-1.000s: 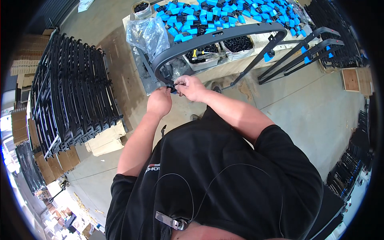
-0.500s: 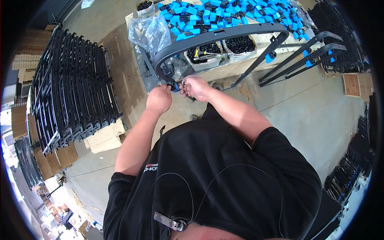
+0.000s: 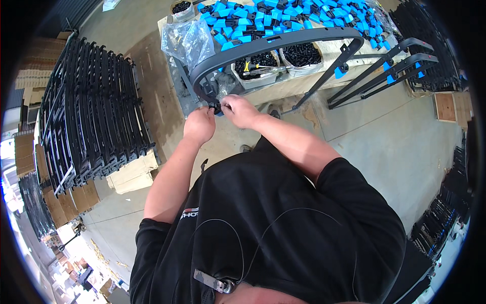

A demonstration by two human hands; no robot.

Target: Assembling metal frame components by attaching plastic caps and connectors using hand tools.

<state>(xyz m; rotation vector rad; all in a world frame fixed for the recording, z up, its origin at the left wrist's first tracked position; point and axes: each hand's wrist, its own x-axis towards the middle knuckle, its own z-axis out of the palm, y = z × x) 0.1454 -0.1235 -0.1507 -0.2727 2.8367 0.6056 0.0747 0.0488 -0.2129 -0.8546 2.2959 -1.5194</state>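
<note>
A curved black metal frame arches across the front of the workbench, its near left end reaching my two hands. My left hand is closed around a small black and blue fitting at that end. On the other side of the fitting, my right hand has its fingers pinched together. Whatever lies between those fingertips is too small and hidden to make out. Another blue fitting sits on the right leg of the frame.
The workbench carries a heap of blue and black fittings, two tubs of small black parts, a yellow-handled screwdriver and a clear plastic bag. More black frames lean at right; a tall stack of frames stands left.
My right hand has moved slightly left, closer to the fitting, and its fingers have drawn together. The frame and my left hand have shifted a little to the left.
</note>
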